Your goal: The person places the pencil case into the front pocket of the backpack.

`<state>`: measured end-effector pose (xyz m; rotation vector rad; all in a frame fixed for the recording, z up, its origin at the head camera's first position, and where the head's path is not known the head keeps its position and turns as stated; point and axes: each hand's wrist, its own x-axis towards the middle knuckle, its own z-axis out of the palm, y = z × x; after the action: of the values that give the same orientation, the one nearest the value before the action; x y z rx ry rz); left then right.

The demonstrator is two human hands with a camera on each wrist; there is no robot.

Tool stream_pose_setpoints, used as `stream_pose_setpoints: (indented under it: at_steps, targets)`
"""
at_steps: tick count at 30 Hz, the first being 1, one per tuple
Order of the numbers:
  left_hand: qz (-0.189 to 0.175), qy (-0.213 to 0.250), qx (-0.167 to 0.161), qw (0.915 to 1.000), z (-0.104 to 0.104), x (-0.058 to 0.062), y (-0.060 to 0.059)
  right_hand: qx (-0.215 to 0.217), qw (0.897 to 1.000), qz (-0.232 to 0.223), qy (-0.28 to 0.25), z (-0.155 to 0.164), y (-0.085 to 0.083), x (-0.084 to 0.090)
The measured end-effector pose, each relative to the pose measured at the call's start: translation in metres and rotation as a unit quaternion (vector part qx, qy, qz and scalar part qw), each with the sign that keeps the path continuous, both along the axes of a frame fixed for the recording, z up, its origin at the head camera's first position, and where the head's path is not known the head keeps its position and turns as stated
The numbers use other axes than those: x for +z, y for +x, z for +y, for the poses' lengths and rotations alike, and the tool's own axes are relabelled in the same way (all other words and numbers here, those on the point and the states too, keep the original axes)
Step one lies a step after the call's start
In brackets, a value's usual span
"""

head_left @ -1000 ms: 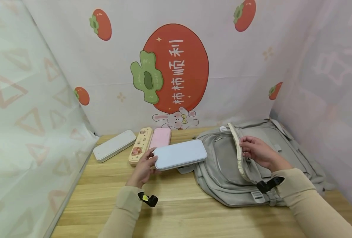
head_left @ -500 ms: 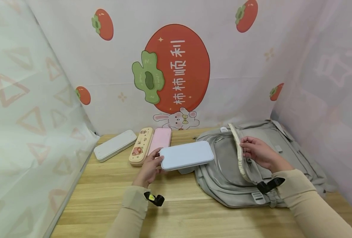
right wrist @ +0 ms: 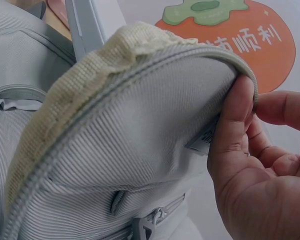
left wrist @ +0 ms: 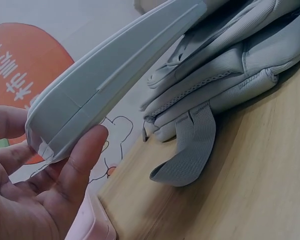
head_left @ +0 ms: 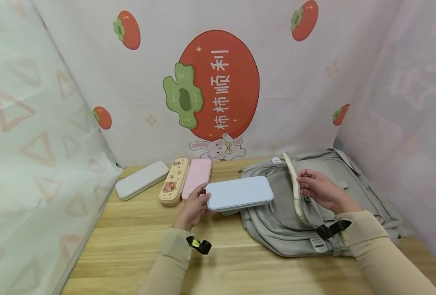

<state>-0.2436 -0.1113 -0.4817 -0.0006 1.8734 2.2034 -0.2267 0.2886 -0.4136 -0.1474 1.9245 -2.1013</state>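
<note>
Pencil case in my left hand (head_left: 193,208), backpack flap in my right hand (head_left: 319,189): that is the picture at the bench (head_left: 218,262). My left grip pinches the near end of the pale blue pencil case (head_left: 239,193), thumb under and fingers over, with the case held off the wood and its far end reaching over the front edge of the grey backpack (head_left: 276,223). The left wrist view shows the case (left wrist: 110,85) tilted, nose up, above the bag's folded pockets (left wrist: 225,75) and a loose strap (left wrist: 187,150). My right grip holds the cream-edged zip flap (head_left: 295,184) lifted, thumb pressed on the inside of the fabric (right wrist: 140,150) beside a small label.

To do this step well, I judge the flap needs lifting higher and pulling toward me so the mouth gapes wider than the case. The case should go in long edge level, nose first, clear of the zip teeth. A grip so near one end lets the far end sag, so a slow, steady feed seems wise.

Three more cases lie side by side near the backdrop: white (head_left: 142,180), cream with cartoon figures (head_left: 174,181) and pink (head_left: 197,176).
</note>
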Motion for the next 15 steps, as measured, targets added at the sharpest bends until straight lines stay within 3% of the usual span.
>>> stream_pose_setpoints:
  at_steps: [15]
  targets:
    - [-0.011, 0.008, -0.019, 0.9997, 0.025, 0.000, 0.001, 0.002, 1.000, 0.003, -0.014, 0.002, -0.001, -0.001]
